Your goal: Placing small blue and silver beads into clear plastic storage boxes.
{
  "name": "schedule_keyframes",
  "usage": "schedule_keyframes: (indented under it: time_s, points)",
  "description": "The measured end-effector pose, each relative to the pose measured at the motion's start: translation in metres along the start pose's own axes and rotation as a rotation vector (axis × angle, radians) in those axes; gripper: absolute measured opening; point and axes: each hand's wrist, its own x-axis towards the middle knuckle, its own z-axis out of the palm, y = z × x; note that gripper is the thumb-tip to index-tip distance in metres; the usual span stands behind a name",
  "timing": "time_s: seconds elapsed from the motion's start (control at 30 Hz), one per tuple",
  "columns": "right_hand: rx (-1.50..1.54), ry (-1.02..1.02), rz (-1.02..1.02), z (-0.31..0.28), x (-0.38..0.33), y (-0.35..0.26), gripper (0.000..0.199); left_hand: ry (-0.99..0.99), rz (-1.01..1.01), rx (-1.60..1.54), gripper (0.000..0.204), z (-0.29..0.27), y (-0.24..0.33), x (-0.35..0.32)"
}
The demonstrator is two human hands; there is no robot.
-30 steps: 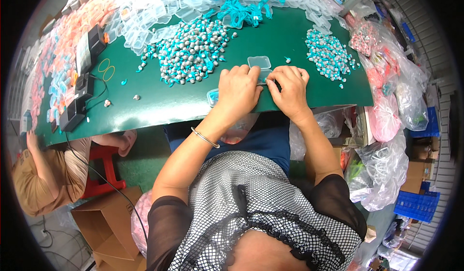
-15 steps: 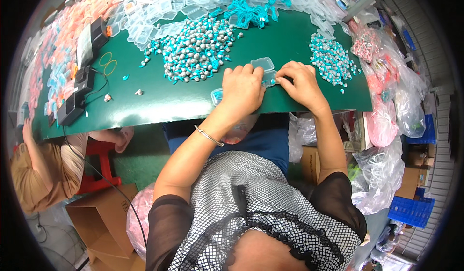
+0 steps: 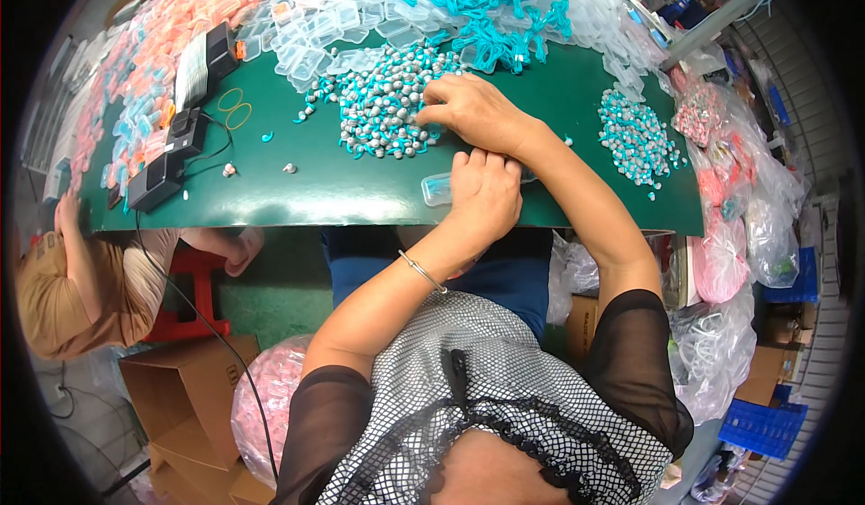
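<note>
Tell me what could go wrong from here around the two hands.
The right hand is at the edge of the big pile of grey-and-teal pieces, so some loose ones might scatter. The clear box with teal inside lies near the front edge of the green table, beside the left hand; a nudge could perhaps push it off.

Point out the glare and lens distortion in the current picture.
Head view: white glare streaks the table to the left of the left hand; head view: clear plastic along the top looks washed out; head view: the slatted wall curves at the right, and black fills the corners.
</note>
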Motion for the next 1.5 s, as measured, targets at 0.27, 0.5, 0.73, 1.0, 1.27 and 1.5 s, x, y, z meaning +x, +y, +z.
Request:
schedule_keyframes:
  time_s: [0.27,0.5,0.73,1.0,1.27,1.5]
  points:
    - [0.305,0.259,0.119,-0.026,-0.027,0.002,0.024,-0.085,-0.016,-0.034,0.031,-0.008,-0.002,-0.002]
    - [1.075,0.320,0.808,-0.024,-0.090,0.013,0.019,-0.032,0.022,-0.066,0.036,-0.009,-0.002,-0.005]
    - [0.764,0.310,0.775,-0.040,-0.124,-0.010,0.020,-0.073,-0.015,-0.078,0.041,-0.012,-0.004,-0.005]
    - [0.243,0.228,0.385,-0.034,-0.137,-0.030,0.019,-0.097,-0.087,-0.215,0.035,-0.014,-0.009,0.001]
    - [0.157,0.256,0.387,-0.032,-0.145,-0.048,0.027,-0.190,-0.126,-0.207,0.044,-0.017,-0.010,0.002]
    - [0.124,0.232,0.327,-0.031,-0.142,-0.045,0.031,-0.194,-0.106,-0.203,0.043,-0.018,-0.011,0.001]
